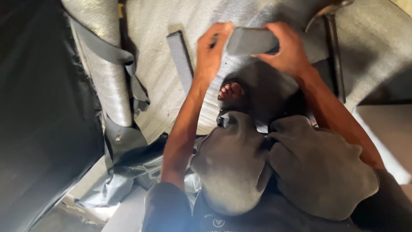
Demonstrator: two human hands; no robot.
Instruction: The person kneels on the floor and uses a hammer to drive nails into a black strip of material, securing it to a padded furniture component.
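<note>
The person sits low, knees up in grey trousers, and holds a flat, dark grey rectangular block (251,41) out in front, above the pale, dusty floor (150,25). The left hand (212,49) pinches the block's left end, its grip closed on it; the right hand (285,49) wraps over the right end, grip closed there too. A bare foot (231,91) shows just below the block. A long grey strip (182,60) lies on the floor left of the left hand. Further left lies a rolled pale fabric (105,68), and a claw hammer (332,47) rests just right of the right hand.
</note>
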